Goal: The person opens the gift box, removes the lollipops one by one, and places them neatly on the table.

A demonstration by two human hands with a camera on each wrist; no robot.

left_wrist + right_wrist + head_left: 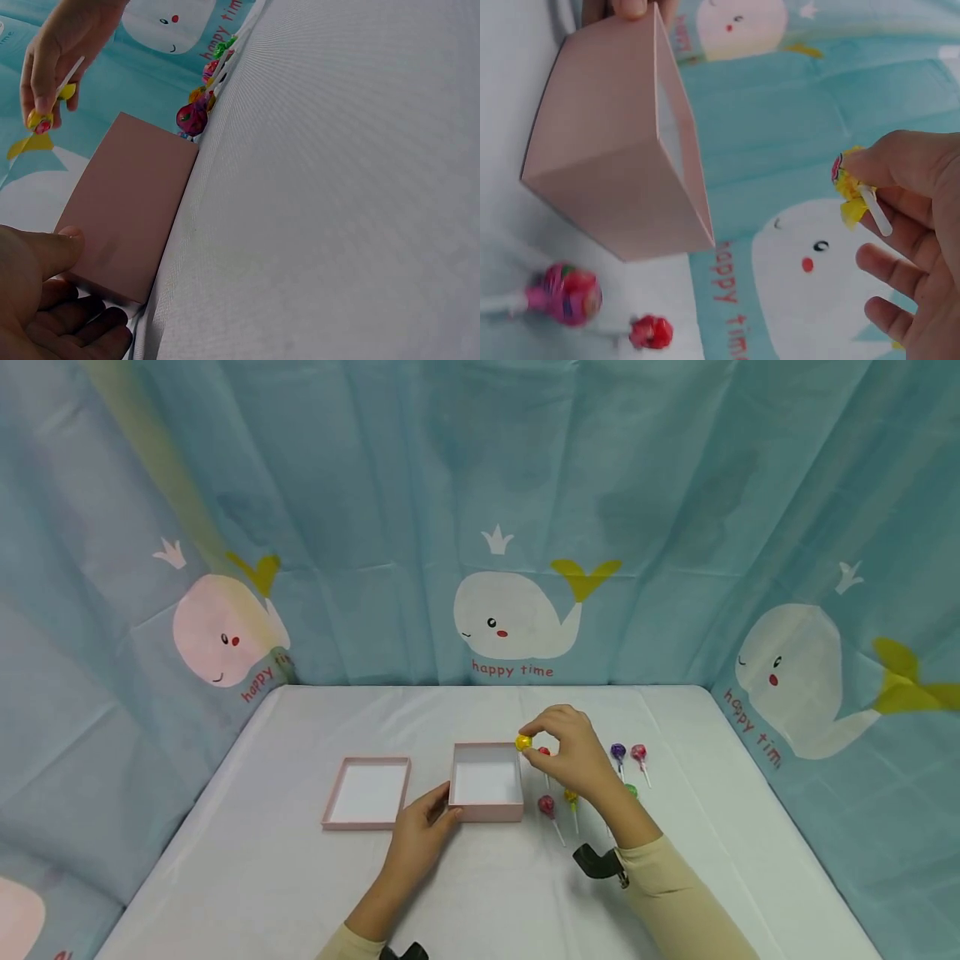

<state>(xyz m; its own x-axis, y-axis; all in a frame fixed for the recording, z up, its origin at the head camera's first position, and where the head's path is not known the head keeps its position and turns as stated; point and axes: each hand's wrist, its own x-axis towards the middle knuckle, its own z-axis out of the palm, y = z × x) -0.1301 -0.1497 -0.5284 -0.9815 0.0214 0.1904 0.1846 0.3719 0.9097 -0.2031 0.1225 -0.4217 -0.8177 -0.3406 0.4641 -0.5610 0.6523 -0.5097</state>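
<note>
A yellow-wrapped lollipop [523, 742] is pinched between the thumb and forefinger of my right hand [572, 752]. It is held up at the back right corner of an open pink box [491, 813] with a white inside. In the right wrist view the lollipop's white stick [877, 211] points down and its other fingers are loosely bent. My left hand [420, 835] holds the box at its front left corner, thumb [64, 251] on the front wall and fingers along the left side. The box sits upright on the table, and its visible floor is bare white.
Left of the box lies a shallow pink lid [367, 793], white side up. Several lollipops lie to the right, among them a dark pink one [547, 806], a purple one [618, 750] and a red one [638, 752]. A whale-print curtain [405, 527] surrounds the white table [495, 893].
</note>
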